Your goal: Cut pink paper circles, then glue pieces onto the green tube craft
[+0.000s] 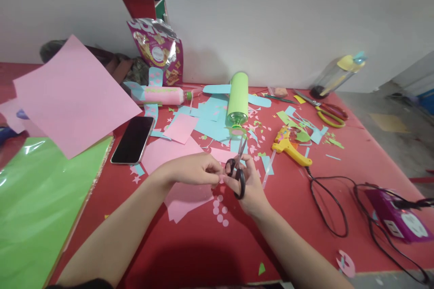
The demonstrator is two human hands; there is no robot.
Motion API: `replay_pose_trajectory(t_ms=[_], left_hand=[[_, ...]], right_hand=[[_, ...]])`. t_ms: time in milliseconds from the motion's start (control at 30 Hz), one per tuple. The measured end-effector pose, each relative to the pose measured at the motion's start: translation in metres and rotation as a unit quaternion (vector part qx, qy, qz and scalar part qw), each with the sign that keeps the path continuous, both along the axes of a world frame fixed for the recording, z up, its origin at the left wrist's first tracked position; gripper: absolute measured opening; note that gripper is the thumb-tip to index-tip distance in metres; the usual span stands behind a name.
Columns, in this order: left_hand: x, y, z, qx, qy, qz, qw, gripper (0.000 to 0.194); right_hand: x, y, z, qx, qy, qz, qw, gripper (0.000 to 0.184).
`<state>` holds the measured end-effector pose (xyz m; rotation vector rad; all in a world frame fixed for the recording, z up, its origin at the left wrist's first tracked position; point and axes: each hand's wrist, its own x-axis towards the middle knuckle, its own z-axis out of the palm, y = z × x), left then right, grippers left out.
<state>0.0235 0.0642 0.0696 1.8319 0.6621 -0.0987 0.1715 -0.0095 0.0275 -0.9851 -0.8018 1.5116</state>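
My left hand (206,169) reaches in over the pink paper (190,198), its fingertips pinched together against those of my right hand. Between the two sets of fingertips shows a tiny bit of pink paper (222,179). Black-handled scissors (240,176) are hooked on the fingers of my right hand (252,185), blades pointing away from me. Just below both hands lie several small pink paper circles (220,210). Beyond the scissors rests a green-wrapped bottle (238,99) with light blue paper wings (259,100).
A yellow glue gun (288,146) with a black cable lies at right, near a purple box (396,216). Larger scissors (325,110) and a clear bottle (339,74) stand behind. At left are a phone (133,140), a pink sheet (74,95) and green sheets (44,203). Paper scraps surround the bottles.
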Motion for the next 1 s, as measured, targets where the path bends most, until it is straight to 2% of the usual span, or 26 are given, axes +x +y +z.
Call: replay_pose_trajectory(t_ms=[200,400,800,1000], left_hand=[[-0.0001,0.0006,0.001,0.011,0.0,0.029,1.0,0.013],[-0.003,0.0026,0.0008,0.022,-0.011,0.006,1.0,0.014],[-0.0025,0.002,0.0009,0.004,-0.021,0.009,1.0,0.015],[-0.0017,0.0016,0.0,0.0,-0.037,-0.001,0.999,0.021]], right_hand=[[-0.0002,-0.0009,0.0028,-0.014,-0.001,0.029,0.999,0.041],[0.0001,0.0003,0.0029,-0.012,-0.001,0.013,1.0,0.044],[0.0,0.0004,0.002,-0.019,-0.005,0.024,1.0,0.044],[0.0019,0.0003,0.0007,-0.023,0.001,0.063,0.998,0.043]])
